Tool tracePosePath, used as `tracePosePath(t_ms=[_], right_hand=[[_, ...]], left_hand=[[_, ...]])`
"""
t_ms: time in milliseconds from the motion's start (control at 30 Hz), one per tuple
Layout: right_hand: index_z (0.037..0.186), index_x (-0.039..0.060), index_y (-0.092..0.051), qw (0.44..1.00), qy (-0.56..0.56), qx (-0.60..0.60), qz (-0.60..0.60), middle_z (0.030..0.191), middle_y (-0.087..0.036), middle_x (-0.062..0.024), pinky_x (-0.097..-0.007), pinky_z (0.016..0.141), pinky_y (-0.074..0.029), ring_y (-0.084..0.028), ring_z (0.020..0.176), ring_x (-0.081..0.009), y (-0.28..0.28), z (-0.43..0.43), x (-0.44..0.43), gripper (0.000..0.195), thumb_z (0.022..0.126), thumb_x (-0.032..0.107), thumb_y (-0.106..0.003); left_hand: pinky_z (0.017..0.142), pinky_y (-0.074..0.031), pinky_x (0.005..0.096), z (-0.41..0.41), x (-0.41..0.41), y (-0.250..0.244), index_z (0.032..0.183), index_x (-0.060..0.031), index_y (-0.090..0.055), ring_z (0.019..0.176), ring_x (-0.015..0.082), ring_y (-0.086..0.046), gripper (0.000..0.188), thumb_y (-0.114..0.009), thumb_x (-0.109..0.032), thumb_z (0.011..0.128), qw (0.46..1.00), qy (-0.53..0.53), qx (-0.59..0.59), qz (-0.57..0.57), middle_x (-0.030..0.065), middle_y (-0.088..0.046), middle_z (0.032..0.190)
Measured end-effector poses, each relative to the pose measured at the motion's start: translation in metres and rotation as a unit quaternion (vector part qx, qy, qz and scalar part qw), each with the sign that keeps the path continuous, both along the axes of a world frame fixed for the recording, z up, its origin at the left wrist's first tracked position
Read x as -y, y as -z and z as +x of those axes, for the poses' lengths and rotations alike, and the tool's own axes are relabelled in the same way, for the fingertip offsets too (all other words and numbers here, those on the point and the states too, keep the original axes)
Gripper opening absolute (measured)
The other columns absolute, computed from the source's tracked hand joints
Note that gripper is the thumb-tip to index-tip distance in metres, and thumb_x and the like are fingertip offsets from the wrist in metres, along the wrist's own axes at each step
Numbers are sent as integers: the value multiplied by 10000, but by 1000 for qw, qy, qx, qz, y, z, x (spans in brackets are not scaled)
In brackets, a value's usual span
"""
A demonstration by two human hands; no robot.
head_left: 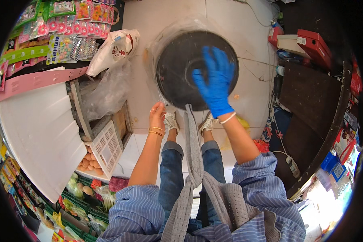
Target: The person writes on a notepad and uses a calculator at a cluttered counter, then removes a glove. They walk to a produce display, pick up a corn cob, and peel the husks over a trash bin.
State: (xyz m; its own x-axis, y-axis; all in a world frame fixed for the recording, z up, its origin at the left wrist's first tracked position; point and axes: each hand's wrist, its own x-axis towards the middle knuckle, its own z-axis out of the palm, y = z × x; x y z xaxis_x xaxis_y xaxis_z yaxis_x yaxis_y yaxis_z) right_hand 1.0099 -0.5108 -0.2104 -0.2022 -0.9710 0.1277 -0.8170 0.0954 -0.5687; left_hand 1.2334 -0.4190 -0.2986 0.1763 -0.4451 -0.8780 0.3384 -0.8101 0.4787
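A round black disc [175, 69], lid-like with a ring at its middle, is in front of me above the floor tiles. Clear plastic film [153, 57] surrounds its left and far edges. My right hand [216, 78], in a blue glove, is spread over the disc's right half, slightly blurred; firm contact cannot be made out. At the disc's near left edge, my bare left hand [158, 116] has its fingertips drawn together on the film's edge. A grey knotted cloth strap [193, 151] hangs from my front, its end overlapping the disc's near rim.
To the left are a white plastic panel [39, 130], a crate [107, 151] of eggs [89, 163], a white sack [113, 53] and hanging snack packets [63, 45]. On the right, red boxes [314, 48] stand by a dark wooden counter [311, 93], with a power strip [292, 166] below.
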Motion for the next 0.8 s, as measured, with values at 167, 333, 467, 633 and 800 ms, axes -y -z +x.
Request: tracePosePath(t_ms=[167, 333, 467, 633, 800], right_hand=[[1340, 211, -355, 984, -173, -27, 37, 1400, -265, -112, -587, 1025, -81, -217, 1300, -318, 13, 50, 40, 669, 758, 453, -580], [1343, 265, -339, 974, -210, -42, 71, 1419, -230, -91, -596, 1026, -79, -204, 1309, -303, 54, 66, 30, 641, 761, 331, -599], [1271, 257, -455, 981, -185, -20, 57, 1395, -271, -104, -617, 997, -122, -257, 1271, -318, 45, 45, -10, 567, 730, 177, -605], [1166, 155, -541, 993, -97, -28, 56, 1352, -316, -184, -552, 1036, -112, -268, 1257, -383, 51, -19, -138, 440, 733, 101, -593], [1256, 42, -403, 985, 120, 53, 114, 1388, -252, -222, -403, 1061, -168, -222, 1302, -353, 26, -76, -205, 473, 805, 64, -545]], left_hand=[[590, -349, 200, -32, 15, -1, 936, -56, -579, 646, 52, -437, 232, -679, -189, 774, 991, 106, -14, -80, -30, -541, 757], [564, -359, 215, -9, 15, 33, 870, -32, -580, 586, 66, -432, 135, -599, -158, 826, 988, 129, 5, -83, -20, -532, 705], [556, -316, 194, 20, 8, 41, 816, -73, -564, 564, 69, -398, 108, -570, -178, 844, 993, 74, 71, -53, -20, -490, 629], [588, -382, 211, 40, -4, 63, 817, -32, -549, 578, 89, -470, 113, -554, -141, 847, 992, 85, 70, -59, 14, -528, 627], [614, -409, 223, 19, 1, 60, 817, -29, -552, 602, 95, -498, 104, -559, -130, 840, 995, 74, 55, -41, 28, -548, 636]])
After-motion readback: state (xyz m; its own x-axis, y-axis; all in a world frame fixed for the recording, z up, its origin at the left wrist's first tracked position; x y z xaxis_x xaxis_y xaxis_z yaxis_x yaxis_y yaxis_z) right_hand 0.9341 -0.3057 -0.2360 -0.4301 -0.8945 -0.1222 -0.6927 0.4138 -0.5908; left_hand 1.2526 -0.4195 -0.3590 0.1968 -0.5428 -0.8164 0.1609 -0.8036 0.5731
